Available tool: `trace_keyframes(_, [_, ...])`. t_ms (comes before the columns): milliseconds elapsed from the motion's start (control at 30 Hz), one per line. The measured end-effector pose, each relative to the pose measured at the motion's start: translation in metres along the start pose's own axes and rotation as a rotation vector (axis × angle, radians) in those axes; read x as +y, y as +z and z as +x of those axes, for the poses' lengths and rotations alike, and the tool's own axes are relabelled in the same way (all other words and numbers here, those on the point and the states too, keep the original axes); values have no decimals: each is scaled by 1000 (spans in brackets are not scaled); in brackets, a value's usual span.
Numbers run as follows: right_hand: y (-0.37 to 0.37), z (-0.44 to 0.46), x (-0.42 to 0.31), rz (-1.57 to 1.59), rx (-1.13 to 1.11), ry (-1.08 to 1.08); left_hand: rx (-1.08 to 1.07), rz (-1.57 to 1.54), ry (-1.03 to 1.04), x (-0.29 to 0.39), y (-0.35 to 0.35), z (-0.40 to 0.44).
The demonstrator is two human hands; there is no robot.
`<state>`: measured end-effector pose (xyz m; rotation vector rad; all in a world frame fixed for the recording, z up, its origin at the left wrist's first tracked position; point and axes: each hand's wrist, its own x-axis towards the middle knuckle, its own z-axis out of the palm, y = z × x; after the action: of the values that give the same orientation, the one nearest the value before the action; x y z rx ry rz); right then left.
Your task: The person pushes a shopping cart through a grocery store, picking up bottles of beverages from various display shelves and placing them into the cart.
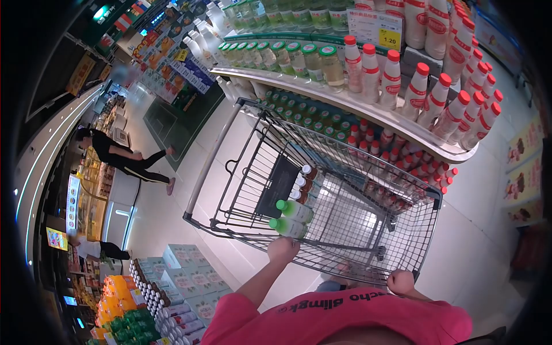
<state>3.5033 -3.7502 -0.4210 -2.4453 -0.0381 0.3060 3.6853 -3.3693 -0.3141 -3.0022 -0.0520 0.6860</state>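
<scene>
A metal shopping cart (351, 265) stands in front of me, its long handle (214, 154) off to the left. My left hand (283, 249) is closed round the cart's near side rim, close to the bottles. Further right along that same side, my right hand (401, 280) also grips the cart in a fist. Inside, at the handle end, two green-capped bottles with pale labels (295, 211) lie side by side. Several white-capped bottles with dark contents (309, 183) lie beyond them. Wire mesh partly covers them all.
A curved shelf (397, 118) beyond the cart holds red-capped bottles (391, 80) and green-capped jars (310, 60). Stacked cartons (192, 276), cans and orange bottles (118, 296) stand at lower left. A person in black (118, 154) walks on the left, near lit counters.
</scene>
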Motion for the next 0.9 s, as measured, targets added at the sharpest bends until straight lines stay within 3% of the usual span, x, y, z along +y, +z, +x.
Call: trace_keyframes(900, [-3, -4, -6, 25, -39, 65, -40, -24, -22, 1, -4, 1])
